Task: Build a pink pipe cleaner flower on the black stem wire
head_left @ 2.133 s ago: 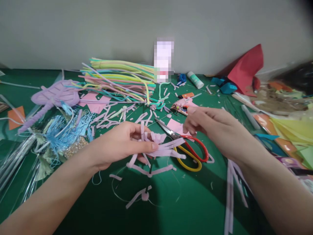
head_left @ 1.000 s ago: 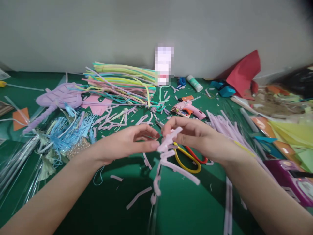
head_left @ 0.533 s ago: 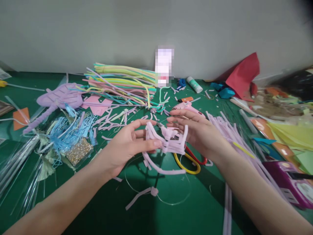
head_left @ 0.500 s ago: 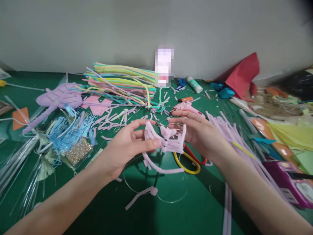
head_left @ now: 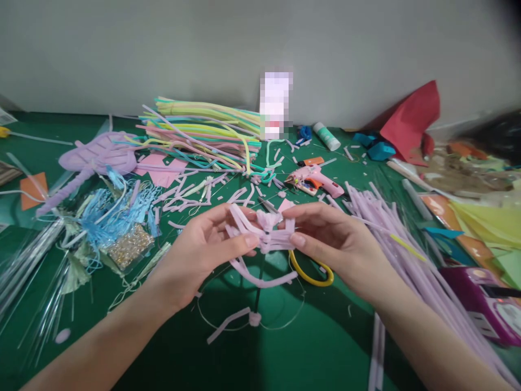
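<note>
Both hands hold one bundle of pale lilac pipe-cleaner pieces (head_left: pixel 262 232) above the green table (head_left: pixel 317 347). My left hand (head_left: pixel 201 252) pinches its left side between thumb and fingers. My right hand (head_left: pixel 331 241) grips its right side, thumb on top. A long lilac strand (head_left: pixel 260 277) loops down from the bundle. Under my right hand lie scissors with a yellow handle loop (head_left: pixel 311 274). A short lilac piece (head_left: pixel 232 324) and a thin wire loop rest on the table below.
A stack of coloured pipe cleaners (head_left: pixel 203 133) lies at the back, a pink glue gun (head_left: pixel 313 181) behind my right hand, long lilac pipe cleaners (head_left: pixel 399 244) at right. A lilac woven shape (head_left: pixel 95 160), blue tassels (head_left: pixel 109 212), red paper (head_left: pixel 411 122) and a purple device (head_left: pixel 484 304) surround the area.
My right hand has closed on the bundle's right side, its thumb now on top. The bundle is drawn more tightly together between both hands. The view shifted slightly.
</note>
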The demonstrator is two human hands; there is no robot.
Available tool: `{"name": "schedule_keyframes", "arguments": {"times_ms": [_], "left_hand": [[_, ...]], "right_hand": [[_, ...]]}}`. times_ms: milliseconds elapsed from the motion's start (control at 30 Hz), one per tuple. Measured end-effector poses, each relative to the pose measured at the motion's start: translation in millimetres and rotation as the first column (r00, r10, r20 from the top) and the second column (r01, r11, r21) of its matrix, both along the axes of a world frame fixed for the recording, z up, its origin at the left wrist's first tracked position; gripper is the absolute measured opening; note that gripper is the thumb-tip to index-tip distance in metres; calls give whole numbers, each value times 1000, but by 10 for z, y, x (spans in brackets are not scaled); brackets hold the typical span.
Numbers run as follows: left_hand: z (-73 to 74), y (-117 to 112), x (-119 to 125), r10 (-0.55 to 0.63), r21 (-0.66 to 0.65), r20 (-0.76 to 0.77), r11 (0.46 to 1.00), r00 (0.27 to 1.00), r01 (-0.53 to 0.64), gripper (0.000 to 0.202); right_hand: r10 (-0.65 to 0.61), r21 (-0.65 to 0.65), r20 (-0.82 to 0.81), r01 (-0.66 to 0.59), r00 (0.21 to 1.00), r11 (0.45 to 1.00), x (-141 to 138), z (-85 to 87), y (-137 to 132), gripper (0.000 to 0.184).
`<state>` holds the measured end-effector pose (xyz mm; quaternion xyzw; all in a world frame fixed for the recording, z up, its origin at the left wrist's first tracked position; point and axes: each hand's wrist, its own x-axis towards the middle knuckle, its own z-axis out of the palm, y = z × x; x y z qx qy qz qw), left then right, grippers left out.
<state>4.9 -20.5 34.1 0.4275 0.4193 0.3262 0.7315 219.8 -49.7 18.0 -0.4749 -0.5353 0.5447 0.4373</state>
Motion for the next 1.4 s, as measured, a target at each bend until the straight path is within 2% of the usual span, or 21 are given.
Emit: {"name": "schedule_keyframes", "arguments": {"times_ms": [67,167,267,333,433,500,600,733,800,933,1033,1233,1400], "left_hand": [[-4,5,-10,-7,31,9,999,1000,7,19],[-32,11,-17,22,45,25,999,999,-23,20],[-72,30,-29,6,38,2,999,1000,-6,22],[-95,52,-45,-10,34,-23,999,1000,11,20],[-120,84,-76,0,47,-56,999,998,3,20],[-135,94,-96,0,59,-74,998,997,5,21],[-157,94,-115,-2,70,-81,997,997,8,23],[-171,92,-116,26,107,-144,994,989,-11,28],[-169,90,-114,31,118,-199,993,980,-8,31],[-156,74,-112,9,119,-229,993,973,19,32],[-143,63,-114,21,129,-226,992,974,9,32],[-137,61,-131,29,161,-252,987,967,12,33],[-151,52,-130,23,139,-232,990,972,9,30]], "right_hand": [[23,-7,-55,-23,998,1000,-15,-4,25,25],[51,36,-57,-49,997,998,-63,-11,49,31],[64,136,82,-75,995,988,-87,-2,65,30],[58,257,267,-130,962,958,-70,31,86,28],[-29,432,588,-284,808,856,-12,127,144,23],[-111,500,706,-381,700,778,20,199,191,22],[-145,484,812,-514,565,708,20,287,246,22],[-157,408,896,-629,416,662,-41,363,271,19],[-124,378,908,-652,401,657,-68,398,269,17],[-29,341,896,-643,443,686,-107,468,252,13],[-81,384,882,-608,465,695,-149,493,232,13],[-169,432,878,-590,448,682,-201,468,228,18],[-230,469,873,-607,430,642,-218,443,233,18]]}}
